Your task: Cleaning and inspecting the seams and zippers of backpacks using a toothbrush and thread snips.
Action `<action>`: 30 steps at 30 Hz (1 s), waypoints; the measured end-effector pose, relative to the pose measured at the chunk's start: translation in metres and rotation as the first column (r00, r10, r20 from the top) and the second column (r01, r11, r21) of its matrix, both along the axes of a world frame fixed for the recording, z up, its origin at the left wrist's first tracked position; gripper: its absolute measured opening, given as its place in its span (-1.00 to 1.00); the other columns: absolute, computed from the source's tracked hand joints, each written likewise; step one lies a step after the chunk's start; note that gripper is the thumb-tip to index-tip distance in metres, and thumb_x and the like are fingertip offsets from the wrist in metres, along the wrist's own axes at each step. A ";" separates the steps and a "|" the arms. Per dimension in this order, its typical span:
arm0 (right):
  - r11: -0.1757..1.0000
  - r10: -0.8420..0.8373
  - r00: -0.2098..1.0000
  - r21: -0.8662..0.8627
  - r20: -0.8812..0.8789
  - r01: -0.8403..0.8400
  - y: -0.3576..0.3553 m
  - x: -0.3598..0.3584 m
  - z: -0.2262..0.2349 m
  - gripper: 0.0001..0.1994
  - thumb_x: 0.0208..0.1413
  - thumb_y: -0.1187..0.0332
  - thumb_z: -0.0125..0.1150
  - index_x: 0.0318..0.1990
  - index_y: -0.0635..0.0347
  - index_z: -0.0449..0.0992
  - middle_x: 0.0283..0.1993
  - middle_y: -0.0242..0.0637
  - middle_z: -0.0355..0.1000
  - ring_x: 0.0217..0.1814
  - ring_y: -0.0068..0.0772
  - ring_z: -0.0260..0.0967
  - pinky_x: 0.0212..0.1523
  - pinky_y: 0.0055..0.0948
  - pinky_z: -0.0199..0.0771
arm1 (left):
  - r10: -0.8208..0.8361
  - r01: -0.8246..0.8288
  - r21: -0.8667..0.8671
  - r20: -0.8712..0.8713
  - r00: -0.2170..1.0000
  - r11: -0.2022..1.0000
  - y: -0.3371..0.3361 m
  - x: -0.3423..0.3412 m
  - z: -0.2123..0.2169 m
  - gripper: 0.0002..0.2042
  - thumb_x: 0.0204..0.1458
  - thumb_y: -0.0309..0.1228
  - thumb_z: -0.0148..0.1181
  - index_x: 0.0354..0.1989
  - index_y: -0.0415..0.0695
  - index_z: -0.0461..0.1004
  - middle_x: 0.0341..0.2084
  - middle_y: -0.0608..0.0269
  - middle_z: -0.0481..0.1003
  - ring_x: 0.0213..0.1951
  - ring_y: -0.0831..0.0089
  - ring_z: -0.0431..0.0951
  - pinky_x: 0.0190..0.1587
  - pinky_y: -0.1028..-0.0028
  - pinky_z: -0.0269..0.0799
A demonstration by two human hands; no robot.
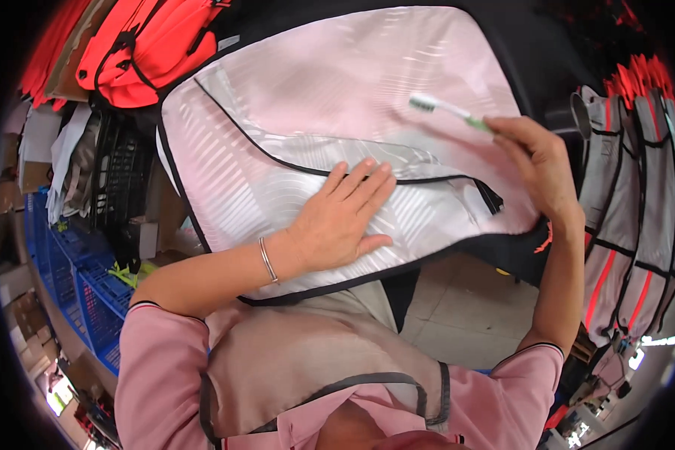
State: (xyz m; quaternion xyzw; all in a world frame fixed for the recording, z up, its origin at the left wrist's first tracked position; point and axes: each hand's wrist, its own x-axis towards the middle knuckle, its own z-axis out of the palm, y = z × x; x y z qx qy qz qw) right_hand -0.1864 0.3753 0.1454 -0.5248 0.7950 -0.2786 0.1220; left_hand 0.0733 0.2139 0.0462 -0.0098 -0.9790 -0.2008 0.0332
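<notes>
A large pink and silvery-white patterned fabric piece [330,67] with black edging is spread out before me. A black-edged curved flap [256,141] runs across it from upper left to lower right, with greyish lining showing beside it. My left hand [339,219] lies flat on the fabric, fingers stretched across the flap's black edge. My right hand [541,161] grips a toothbrush [448,110] with a white and green handle. Its bristled head points left, over the upper right half of the fabric. I cannot tell whether the bristles touch the cloth.
Bright orange-red bags [146,56] lie at the far left. Below them stand a black crate [116,169] and blue plastic crates [90,292]. Grey, black-trimmed fabric pieces [628,202] hang on the right. Beneath the fabric is a dark surface [529,52].
</notes>
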 end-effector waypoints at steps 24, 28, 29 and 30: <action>0.887 0.330 0.884 0.429 -0.332 -0.170 0.008 0.009 0.001 -0.78 0.04 0.43 0.21 -0.12 0.04 0.57 -0.37 -0.30 0.43 -0.38 -0.12 0.46 -0.42 -0.24 0.45 | 0.019 0.012 0.177 -0.174 0.985 0.984 -0.003 0.005 -0.014 -0.30 0.08 0.02 0.17 0.30 -0.20 0.29 0.34 0.11 0.22 0.35 0.18 0.20 0.37 0.18 0.02; 0.876 0.258 0.886 0.481 -0.384 -0.047 0.029 0.022 0.021 -0.79 0.06 0.39 0.22 -0.12 0.07 0.58 -0.39 -0.28 0.42 -0.40 -0.12 0.45 -0.43 -0.24 0.45 | 0.061 -0.022 0.228 -0.166 0.984 0.973 -0.004 -0.003 -0.005 -0.31 0.06 0.00 0.21 0.28 -0.19 0.31 0.27 0.04 0.30 0.27 0.13 0.29 0.31 0.15 0.09; 0.875 0.241 0.889 0.484 -0.390 -0.025 0.030 0.027 0.022 -0.79 0.06 0.39 0.22 -0.12 0.07 0.58 -0.39 -0.28 0.42 -0.40 -0.12 0.45 -0.43 -0.24 0.45 | 0.091 -0.054 0.273 -0.126 0.988 0.960 -0.005 -0.007 -0.001 -0.31 0.05 -0.01 0.23 0.28 -0.19 0.31 0.23 0.01 0.33 0.24 0.10 0.31 0.27 0.14 0.13; 0.880 0.230 0.892 0.475 -0.389 -0.020 0.029 0.031 0.021 -0.80 0.07 0.38 0.21 -0.12 0.07 0.57 -0.39 -0.28 0.42 -0.40 -0.11 0.45 -0.43 -0.23 0.45 | 0.072 -0.033 0.276 -0.132 0.989 0.961 -0.001 -0.017 0.003 -0.31 0.05 -0.01 0.23 0.28 -0.19 0.31 0.23 0.01 0.33 0.24 0.10 0.31 0.27 0.14 0.13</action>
